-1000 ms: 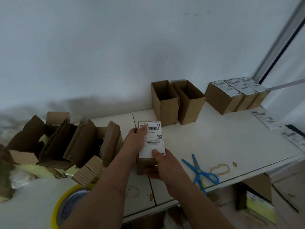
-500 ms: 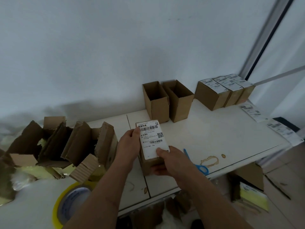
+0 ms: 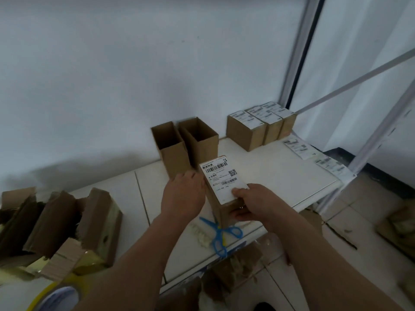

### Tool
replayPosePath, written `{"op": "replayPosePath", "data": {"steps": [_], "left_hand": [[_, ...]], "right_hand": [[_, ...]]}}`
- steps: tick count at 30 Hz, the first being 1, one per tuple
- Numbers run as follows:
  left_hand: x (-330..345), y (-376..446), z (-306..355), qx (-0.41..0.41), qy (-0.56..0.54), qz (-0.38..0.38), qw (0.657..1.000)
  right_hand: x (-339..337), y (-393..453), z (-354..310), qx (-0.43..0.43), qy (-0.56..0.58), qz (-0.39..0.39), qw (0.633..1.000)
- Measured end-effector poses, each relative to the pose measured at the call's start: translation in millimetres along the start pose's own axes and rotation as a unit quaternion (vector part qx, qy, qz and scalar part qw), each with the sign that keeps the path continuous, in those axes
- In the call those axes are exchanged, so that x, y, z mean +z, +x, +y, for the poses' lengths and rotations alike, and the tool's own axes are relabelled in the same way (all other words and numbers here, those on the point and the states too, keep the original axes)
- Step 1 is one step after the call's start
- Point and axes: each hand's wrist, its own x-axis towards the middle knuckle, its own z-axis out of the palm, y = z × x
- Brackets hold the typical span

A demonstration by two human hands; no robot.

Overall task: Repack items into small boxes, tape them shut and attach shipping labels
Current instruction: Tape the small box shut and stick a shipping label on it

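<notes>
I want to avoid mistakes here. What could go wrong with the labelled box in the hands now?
The labelled box is held above the blue scissors; set down there, it could rest crookedly. The right hand holds it by the label's near edge, so that edge might lift or crease.

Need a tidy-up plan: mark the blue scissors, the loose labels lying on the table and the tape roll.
blue scissors (image 3: 221, 235): head view, on the pivot where blades meet handles.
loose labels (image 3: 298, 147): head view, middle of the nearer-to-wall sheet.
tape roll (image 3: 48, 290): head view, on its yellow outer rim at bottom left.
</notes>
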Motion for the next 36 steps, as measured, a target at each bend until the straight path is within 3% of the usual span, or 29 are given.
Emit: {"op": "replayPosePath", "data": {"steps": [5, 17, 26, 36], "left_hand": [[15, 41, 39, 0.061, 0.001, -0.024, 0.998], [73, 133, 63, 0.096, 0.04, -0.025, 0.994], [120, 157, 65, 0.058, -0.008, -0.048, 0.997], [136, 172, 69, 0.016, -0.04, -0.036, 0.998]], "right_hand": [[-47, 31, -15, -0.006, 0.013, 0.026, 1.0], [-95, 145, -55, -0.027, 0.013, 0.04, 0.999], [-92, 204, -55, -0.059, 0.04, 0.052, 0.996], [-64, 241, -51, -0.133, 0.073, 0.185, 0.971]]}}
